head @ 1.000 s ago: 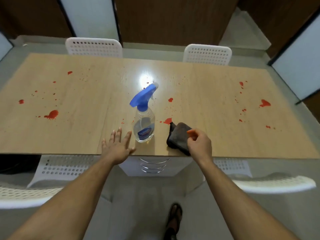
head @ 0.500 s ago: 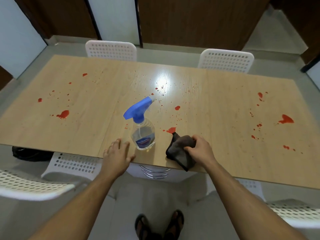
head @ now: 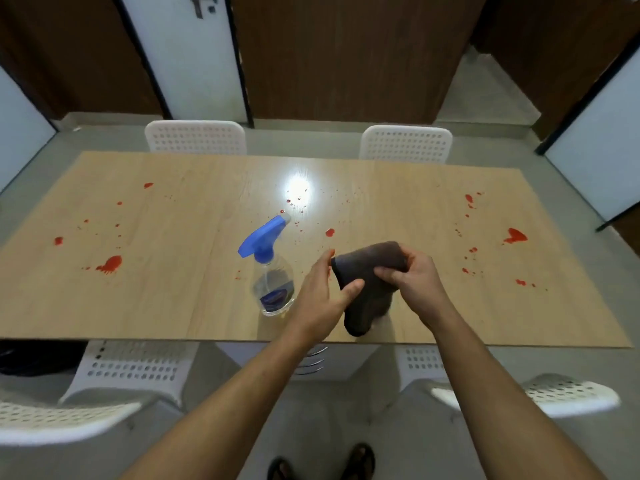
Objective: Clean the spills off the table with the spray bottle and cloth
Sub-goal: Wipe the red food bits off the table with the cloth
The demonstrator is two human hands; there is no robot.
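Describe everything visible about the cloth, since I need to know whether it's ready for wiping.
The cloth is dark grey-brown, soft-looking fabric, bunched rather than spread flat. Both hands hold it above the table's near edge: the left hand with its thumb on the cloth's left side, the right hand gripping its right part. Its lower end hangs down, slightly blurred. The spray bottle stands just left, apart from it.

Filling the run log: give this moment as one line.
stage: cloth prep | both hands: left, right hold cloth | spray bottle: upright, untouched | spills: unwiped
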